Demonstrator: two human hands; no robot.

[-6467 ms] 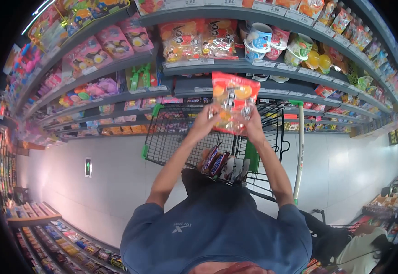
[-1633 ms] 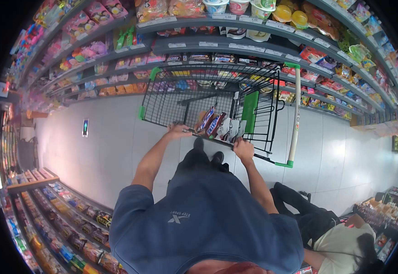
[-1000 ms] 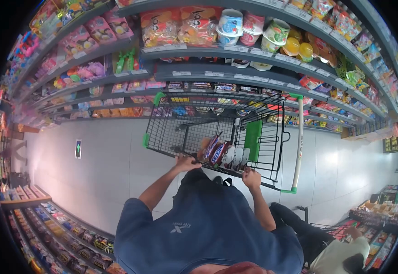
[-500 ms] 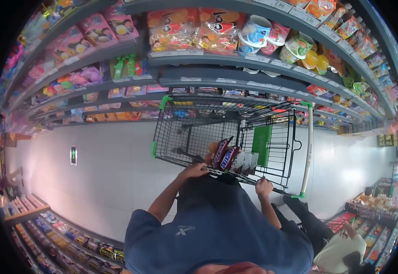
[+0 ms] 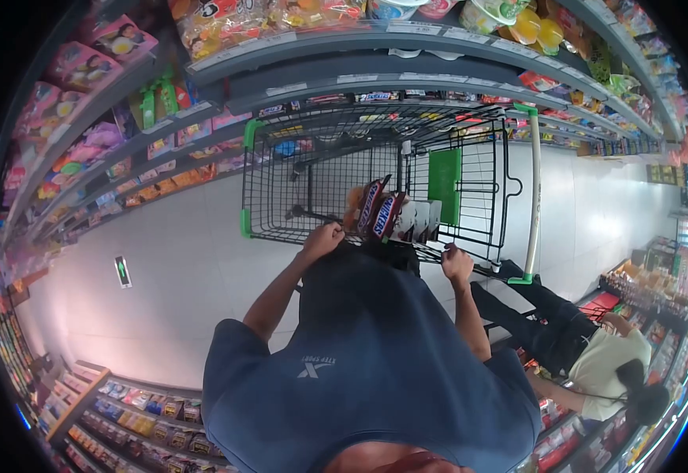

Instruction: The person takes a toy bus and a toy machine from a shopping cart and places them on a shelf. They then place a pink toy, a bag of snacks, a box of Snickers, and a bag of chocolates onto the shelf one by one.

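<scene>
Nearest the camera is the person's blue shirt [image 5: 359,378], filling the lower middle of the view. Both bare arms reach forward from it to the cart [image 5: 281,169]. The left hand [image 5: 322,239] is curled shut on the near rail of the cart, just left of the packs. The right hand [image 5: 457,262] is closed on the same rail, further right, just beside the green flap [image 5: 444,185] of the child seat. Between the two hands, snack packs [image 5: 387,217] stand upright against the near end of the basket, with white packs just to their right. The rest of the basket floor shows bare wire. A green-tipped handle [image 5: 534,189] runs along the cart's right side. To the near right, another person in a pale top [image 5: 608,366] crouches on the floor by low shelves. Beyond the cart, shelves [image 5: 407,75] hold bags, cups and small packs, curving away to the left and right above the grey floor [image 5: 170,268].
</scene>
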